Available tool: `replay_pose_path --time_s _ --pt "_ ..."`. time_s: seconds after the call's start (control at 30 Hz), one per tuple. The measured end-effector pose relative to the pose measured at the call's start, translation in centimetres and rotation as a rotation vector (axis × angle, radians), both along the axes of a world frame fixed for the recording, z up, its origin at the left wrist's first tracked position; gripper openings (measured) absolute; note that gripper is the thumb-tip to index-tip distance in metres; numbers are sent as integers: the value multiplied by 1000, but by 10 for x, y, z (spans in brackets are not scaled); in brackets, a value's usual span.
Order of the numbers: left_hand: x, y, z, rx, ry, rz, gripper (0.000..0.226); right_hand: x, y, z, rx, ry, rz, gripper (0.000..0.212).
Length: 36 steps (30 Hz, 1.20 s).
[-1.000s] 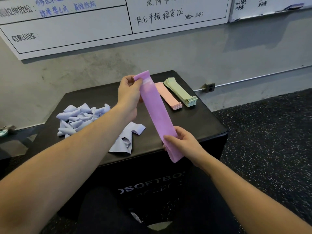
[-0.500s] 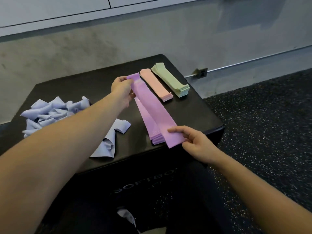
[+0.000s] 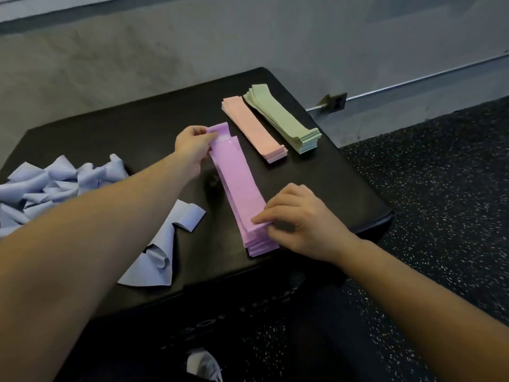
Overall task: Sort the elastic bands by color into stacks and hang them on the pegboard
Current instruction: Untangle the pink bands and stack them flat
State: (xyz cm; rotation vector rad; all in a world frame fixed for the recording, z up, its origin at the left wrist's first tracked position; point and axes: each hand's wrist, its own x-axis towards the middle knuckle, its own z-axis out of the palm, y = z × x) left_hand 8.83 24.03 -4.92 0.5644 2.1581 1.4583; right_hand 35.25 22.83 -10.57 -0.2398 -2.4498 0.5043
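Left hand (image 3: 192,146) pinches the far end of the top purple band (image 3: 234,172), right hand (image 3: 296,219) pinches the near end, so it's held at both tips right over the purple stack (image 3: 259,244) on the black box (image 3: 154,128). Long axis runs away from the person, leaning left at the far end (slightly skewed off the stack there), so I'd guess the left hand does the squaring up. Pink stack (image 3: 254,129) and green stack (image 3: 283,119) lie just right of the purple stack, the blue pile (image 3: 49,186) well left.
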Motion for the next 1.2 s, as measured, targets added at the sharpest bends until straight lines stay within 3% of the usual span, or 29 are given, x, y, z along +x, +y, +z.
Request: replay_pose_path --time_s 0.27,0.4,0.47,0.57,0.63,0.77,0.9,1.13,1.2 --pt "-21 13 -36 -137 136 -134 18 -13 11 -21 -75 -199 109 13" --pt "-29 18 -47 -162 190 -186 22 -14 15 -27 -264 -238 117 31" --pt "-37 22 -47 -200 237 -263 34 -15 18 -27 -309 -267 125 34" --pt "-47 27 -38 -340 323 -459 64 -17 18 -28 -271 -287 130 21" --pt "-51 33 -32 -454 419 -551 73 -17 18 -29 -267 -282 131 15" --pt "-50 44 -22 -609 620 -691 48 -16 20 -21 -376 -281 126 16" --pt "-50 44 -20 -567 650 -678 30 -18 20 -19 -582 -263 63 22" --pt "-45 33 -19 -516 647 -670 50 -19 17 -19 -506 -318 38 32" --pt "-42 33 -17 -527 689 -676 28 -18 18 -19 -522 -310 41 32"
